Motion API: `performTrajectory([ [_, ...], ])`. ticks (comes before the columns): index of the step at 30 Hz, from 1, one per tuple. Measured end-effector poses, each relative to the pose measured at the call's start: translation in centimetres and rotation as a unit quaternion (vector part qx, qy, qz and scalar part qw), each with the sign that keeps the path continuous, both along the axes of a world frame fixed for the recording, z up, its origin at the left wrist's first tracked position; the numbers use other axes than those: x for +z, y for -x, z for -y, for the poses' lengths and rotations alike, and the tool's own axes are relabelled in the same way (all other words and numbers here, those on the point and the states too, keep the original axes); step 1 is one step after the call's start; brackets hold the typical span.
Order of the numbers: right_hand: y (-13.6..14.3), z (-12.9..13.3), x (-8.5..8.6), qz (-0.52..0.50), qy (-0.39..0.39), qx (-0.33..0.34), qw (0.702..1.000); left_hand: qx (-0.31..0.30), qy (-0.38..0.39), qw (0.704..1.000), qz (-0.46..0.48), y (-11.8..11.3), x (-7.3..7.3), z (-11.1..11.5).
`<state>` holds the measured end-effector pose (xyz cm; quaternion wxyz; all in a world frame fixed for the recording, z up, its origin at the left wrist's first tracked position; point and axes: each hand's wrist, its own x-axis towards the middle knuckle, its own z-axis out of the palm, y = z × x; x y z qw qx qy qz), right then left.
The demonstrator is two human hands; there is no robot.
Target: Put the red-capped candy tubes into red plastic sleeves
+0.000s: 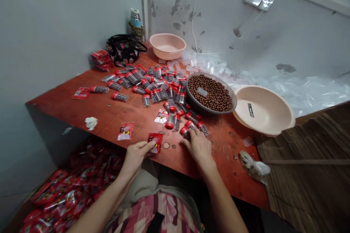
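My left hand pinches a small red printed plastic pouch by its lower left part, at the table's front edge. My right hand lies at the near end of a heap of small clear jars with red caps, its thumb and fingers around one red-capped jar. Dark round pieces fill these jars. Another red pouch lies flat to the left of my left hand, and one more pouch lies beyond it, beside the jars.
A grey basin of brown balls stands behind my right hand, with a pink basin to its right and another pink basin at the back. Filled red packets are heaped below left. Cardboard borders the right side.
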<state>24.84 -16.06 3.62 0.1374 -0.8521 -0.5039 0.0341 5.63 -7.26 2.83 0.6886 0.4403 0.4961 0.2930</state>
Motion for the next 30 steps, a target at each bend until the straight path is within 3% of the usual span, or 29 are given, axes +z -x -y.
performTrajectory([
  [2, -0.8, 0.3, -0.8, 0.016, 0.026, 0.004, 1.000, 0.030, 0.041, 0.998, 0.032, -0.4, 0.0, 0.2],
  [4, -1.0, 0.5, -1.3, -0.004, 0.006, 0.008, 1.000, 0.057, 0.070, 0.994, 0.060, -0.7, 0.2, 0.2],
  [7, 0.2, 1.0, -1.5, -0.160, -0.097, 0.025, 0.982, 0.092, 0.105, 0.985, 0.104, -0.8, 0.2, 0.0],
  [9, 2.1, 1.6, -1.4, -0.346, -0.147, 0.045, 0.925, 0.121, 0.127, 0.976, 0.132, -0.8, 0.3, -0.2],
  [11, 4.6, 2.2, -1.3, -0.496, -0.142, 0.070, 0.854, 0.152, 0.144, 0.964, 0.164, -1.0, 0.3, -0.4],
  [13, 6.9, 2.5, -1.4, -0.533, -0.126, 0.096, 0.831, 0.168, 0.155, 0.955, 0.190, -1.3, 0.4, -0.5],
  [16, 9.1, 2.3, -1.7, -0.495, -0.126, 0.111, 0.853, 0.156, 0.158, 0.953, 0.207, -1.8, 0.8, -0.4],
  [20, 9.4, 1.4, -2.1, -0.451, -0.147, 0.095, 0.875, 0.147, 0.142, 0.955, 0.216, -2.2, 1.6, 0.2],
  [25, 9.1, 0.9, -2.5, -0.437, -0.160, 0.075, 0.882, 0.137, 0.118, 0.956, 0.231, -2.3, 2.1, 0.7],
  [30, 9.2, 1.6, -2.8, -0.427, -0.174, 0.088, 0.883, 0.173, 0.106, 0.953, 0.223, -2.3, 1.7, 0.2],
])
